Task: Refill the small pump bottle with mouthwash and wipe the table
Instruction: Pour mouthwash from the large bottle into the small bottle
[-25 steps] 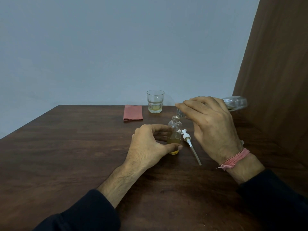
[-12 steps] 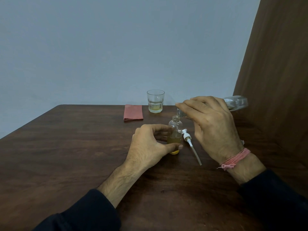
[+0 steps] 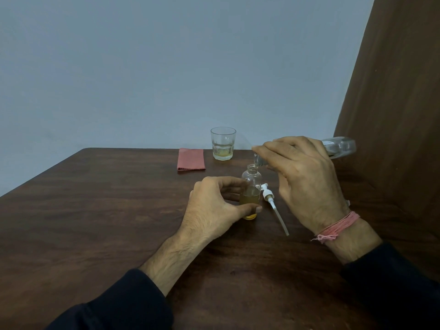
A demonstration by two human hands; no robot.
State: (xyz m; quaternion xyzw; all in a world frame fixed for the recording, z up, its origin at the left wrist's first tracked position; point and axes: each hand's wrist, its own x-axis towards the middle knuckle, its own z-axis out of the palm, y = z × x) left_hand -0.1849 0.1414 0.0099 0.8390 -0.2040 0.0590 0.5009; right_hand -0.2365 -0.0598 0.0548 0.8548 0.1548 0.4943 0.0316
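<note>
Nothing's shifted since 1 s ago: left hand (image 3: pixel 214 206) still grips small pump bottle (image 3: pixel 251 194) upright on worktop (image 3: pixel 95 210), right hand (image 3: pixel 302 177) holds big bottle (image 3: pixel 338 146) tipped over its neck (approx. half full), so pouring continues.

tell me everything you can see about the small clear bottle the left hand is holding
The small clear round-shouldered bottle stands upright on the dark wooden table, uncapped, its short neck open. It looks like glass or clear plastic and holds yellowish liquid up to roughly half its height. The left hand grips its lower body, thumb in front. The mouth of the tilted large clear bottle sits just above its opening.
</note>
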